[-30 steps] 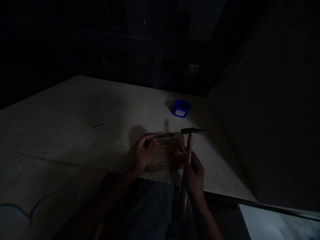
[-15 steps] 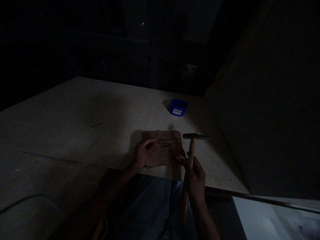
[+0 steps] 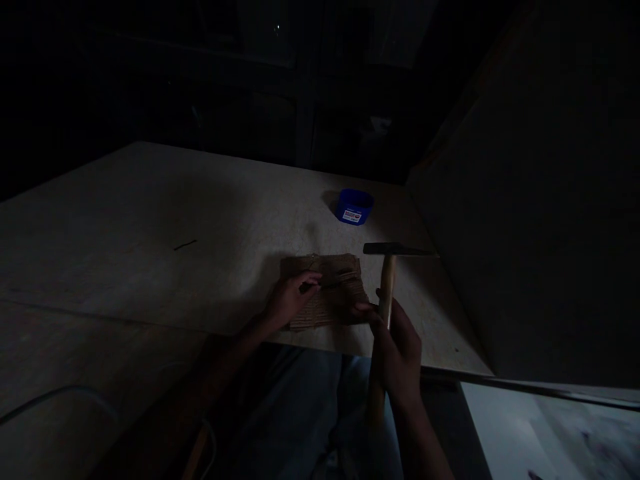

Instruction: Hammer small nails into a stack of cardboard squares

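Observation:
The scene is very dark. A piece of corrugated cardboard (image 3: 336, 299) lies flat near the front edge of a pale wooden board (image 3: 210, 220). My left hand (image 3: 289, 300) rests on the cardboard's left side, its fingers pinched on a thin dark nail (image 3: 320, 286) that lies across it. My right hand (image 3: 400, 350) is closed round the wooden handle of a hammer (image 3: 387, 280). The hammer stands upright just right of the cardboard, its dark metal head level above the board.
A small blue tub (image 3: 355, 207) with a label stands further back on the board. A loose dark nail (image 3: 185, 245) lies to the left. A tall dark panel (image 3: 540, 220) rises at the right. My legs in jeans (image 3: 305, 413) show below the board's edge.
The cardboard, held tilted up a second ago, now lies flat on the board. The hammer has risen and shifted a little right. My left hand has slid further onto the cardboard.

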The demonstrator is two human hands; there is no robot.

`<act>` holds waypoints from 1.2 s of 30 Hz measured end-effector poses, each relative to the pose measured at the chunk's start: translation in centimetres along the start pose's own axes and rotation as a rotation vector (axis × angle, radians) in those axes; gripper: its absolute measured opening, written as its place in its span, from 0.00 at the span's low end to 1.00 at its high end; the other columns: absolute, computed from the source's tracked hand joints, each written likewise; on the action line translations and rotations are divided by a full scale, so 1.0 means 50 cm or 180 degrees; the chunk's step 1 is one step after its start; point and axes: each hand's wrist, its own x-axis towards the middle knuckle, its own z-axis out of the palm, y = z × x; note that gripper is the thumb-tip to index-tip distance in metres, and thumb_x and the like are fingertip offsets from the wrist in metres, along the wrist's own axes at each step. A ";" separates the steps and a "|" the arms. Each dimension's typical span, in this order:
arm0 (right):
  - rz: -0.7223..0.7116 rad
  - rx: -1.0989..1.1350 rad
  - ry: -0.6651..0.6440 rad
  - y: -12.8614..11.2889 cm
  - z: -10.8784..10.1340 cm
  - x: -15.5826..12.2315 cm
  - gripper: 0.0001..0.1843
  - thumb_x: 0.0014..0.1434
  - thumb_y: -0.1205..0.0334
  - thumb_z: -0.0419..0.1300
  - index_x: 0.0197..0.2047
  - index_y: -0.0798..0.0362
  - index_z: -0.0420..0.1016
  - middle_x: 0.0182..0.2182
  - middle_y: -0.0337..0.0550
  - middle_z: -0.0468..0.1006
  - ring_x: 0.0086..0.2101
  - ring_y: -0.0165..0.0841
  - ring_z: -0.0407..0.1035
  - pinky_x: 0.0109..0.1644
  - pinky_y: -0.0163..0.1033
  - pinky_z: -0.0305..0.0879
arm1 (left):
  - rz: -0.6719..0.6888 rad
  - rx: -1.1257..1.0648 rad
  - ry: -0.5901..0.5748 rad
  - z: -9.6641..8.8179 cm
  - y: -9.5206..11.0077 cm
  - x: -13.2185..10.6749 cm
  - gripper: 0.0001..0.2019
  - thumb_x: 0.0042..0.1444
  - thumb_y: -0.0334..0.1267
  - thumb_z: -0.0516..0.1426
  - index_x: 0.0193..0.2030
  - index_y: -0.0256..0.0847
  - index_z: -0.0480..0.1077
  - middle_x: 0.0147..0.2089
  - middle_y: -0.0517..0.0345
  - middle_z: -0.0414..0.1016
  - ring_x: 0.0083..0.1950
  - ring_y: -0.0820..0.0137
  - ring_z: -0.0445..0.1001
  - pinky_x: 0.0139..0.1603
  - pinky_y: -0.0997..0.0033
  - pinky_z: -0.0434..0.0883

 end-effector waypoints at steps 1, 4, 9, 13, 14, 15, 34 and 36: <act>0.0021 0.0120 -0.0165 0.004 0.006 0.008 0.13 0.65 0.54 0.60 0.49 0.49 0.80 0.43 0.46 0.85 0.49 0.43 0.76 0.57 0.51 0.69 | -0.0011 -0.0004 0.0003 0.003 -0.005 -0.001 0.10 0.57 0.34 0.61 0.46 0.46 0.77 0.42 0.58 0.84 0.42 0.66 0.83 0.47 0.66 0.77; 0.0120 0.0342 -0.0487 0.031 0.025 0.026 0.13 0.65 0.54 0.59 0.48 0.49 0.80 0.42 0.46 0.84 0.44 0.41 0.78 0.52 0.48 0.72 | -0.0024 0.0028 0.0054 0.009 -0.018 -0.005 0.10 0.57 0.36 0.61 0.45 0.46 0.78 0.42 0.58 0.85 0.42 0.65 0.83 0.47 0.65 0.78; 0.0322 0.0344 -0.0598 0.080 0.046 0.025 0.14 0.63 0.52 0.60 0.45 0.49 0.81 0.42 0.46 0.84 0.44 0.43 0.78 0.52 0.50 0.72 | -0.0033 0.0028 0.0076 0.010 -0.022 -0.010 0.07 0.59 0.38 0.60 0.42 0.48 0.80 0.42 0.58 0.85 0.44 0.64 0.83 0.49 0.65 0.78; 0.0343 0.0306 -0.0555 0.086 0.050 0.014 0.13 0.64 0.53 0.59 0.44 0.49 0.82 0.41 0.45 0.85 0.43 0.42 0.78 0.53 0.49 0.71 | -0.0043 -0.0044 0.0071 0.008 -0.018 -0.013 0.07 0.59 0.38 0.60 0.40 0.48 0.80 0.41 0.60 0.85 0.43 0.65 0.83 0.48 0.66 0.78; 0.0362 0.0352 -0.0538 0.086 0.051 0.012 0.13 0.64 0.53 0.60 0.43 0.50 0.82 0.40 0.45 0.85 0.43 0.42 0.78 0.53 0.49 0.71 | -0.0048 -0.0069 0.0055 0.007 -0.017 -0.014 0.07 0.59 0.38 0.60 0.40 0.48 0.80 0.41 0.60 0.85 0.43 0.65 0.83 0.48 0.67 0.78; 0.0391 0.0408 -0.0514 0.085 0.052 0.011 0.13 0.63 0.53 0.60 0.43 0.50 0.82 0.40 0.45 0.85 0.43 0.42 0.78 0.52 0.48 0.71 | -0.0053 -0.0093 0.0037 0.006 -0.016 -0.014 0.07 0.59 0.38 0.60 0.40 0.48 0.81 0.41 0.60 0.85 0.43 0.65 0.83 0.48 0.67 0.78; 0.0304 0.0314 -0.0527 0.068 0.041 0.013 0.13 0.63 0.53 0.59 0.43 0.49 0.82 0.40 0.46 0.85 0.43 0.43 0.79 0.54 0.51 0.71 | -0.0032 -0.0170 0.0261 0.028 -0.034 -0.020 0.08 0.56 0.35 0.62 0.43 0.47 0.80 0.43 0.57 0.84 0.44 0.65 0.82 0.51 0.64 0.78; 0.0303 0.0175 -0.0642 0.047 0.022 0.013 0.12 0.63 0.54 0.59 0.43 0.49 0.81 0.39 0.45 0.85 0.41 0.42 0.79 0.52 0.49 0.73 | -0.0037 -0.0176 0.0253 0.030 -0.036 -0.020 0.10 0.56 0.34 0.62 0.45 0.46 0.79 0.43 0.57 0.84 0.44 0.66 0.82 0.51 0.63 0.78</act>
